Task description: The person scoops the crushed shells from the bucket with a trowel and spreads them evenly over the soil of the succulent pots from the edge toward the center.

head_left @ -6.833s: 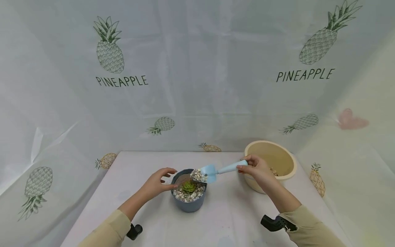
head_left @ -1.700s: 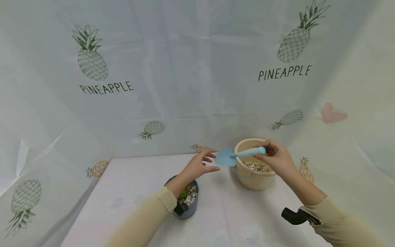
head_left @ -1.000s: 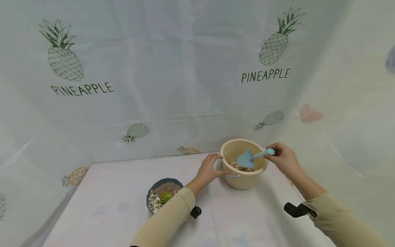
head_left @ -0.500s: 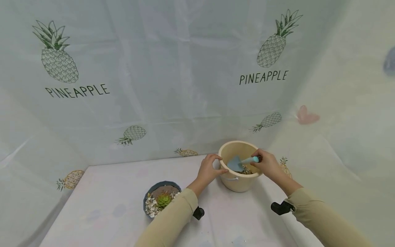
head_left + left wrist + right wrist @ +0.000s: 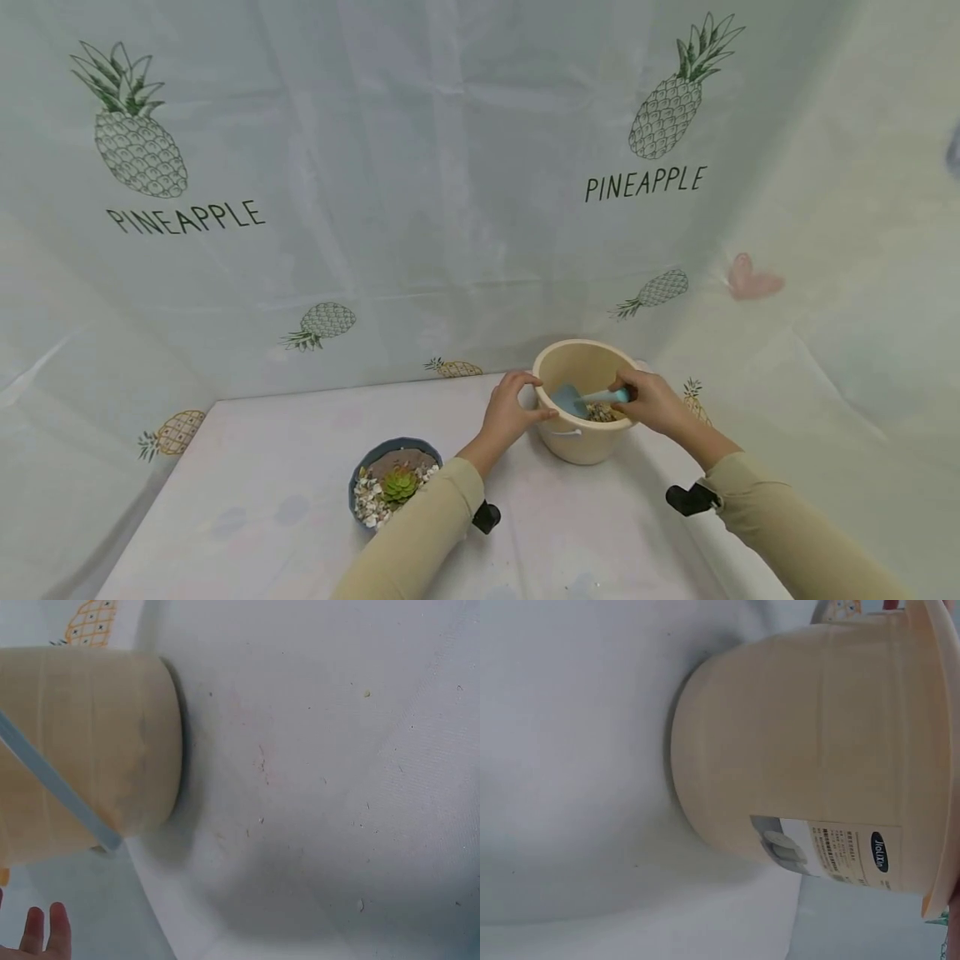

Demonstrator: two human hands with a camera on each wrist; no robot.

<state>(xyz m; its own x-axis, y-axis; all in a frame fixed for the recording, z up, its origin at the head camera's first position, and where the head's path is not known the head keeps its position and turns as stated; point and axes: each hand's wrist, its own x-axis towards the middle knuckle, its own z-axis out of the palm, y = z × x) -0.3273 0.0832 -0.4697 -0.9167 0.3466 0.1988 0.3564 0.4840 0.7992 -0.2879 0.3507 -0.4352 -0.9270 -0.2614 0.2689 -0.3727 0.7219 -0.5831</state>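
Observation:
A cream plastic bucket (image 5: 576,446) stands at the back right of the table, with loose stone chips (image 5: 602,412) inside. My left hand (image 5: 508,414) holds its left side, thumb and forefinger spread along the rim; a few of that hand's fingers (image 5: 58,930) show in the left wrist view. With my right hand (image 5: 651,406) I grip the handle of a light-blue trowel (image 5: 568,402), reaching over the bucket's right rim. The trowel's blade is down inside, at the left of the chips. In the right wrist view the bucket's side and label show; the trowel is hidden there.
A blue-grey pot (image 5: 352,492) with a green succulent (image 5: 400,484), brown soil and white pebbles stands left of the bucket, partly behind my left sleeve. Small crumbs lie on the white-covered table (image 5: 247,475). A pineapple-print sheet (image 5: 450,208) hangs behind.
My left hand has left the pot and moved to the bucket's rim. The trowel, earlier loaded with chips over the pot, has moved right and down into the bucket. The head view has shifted right.

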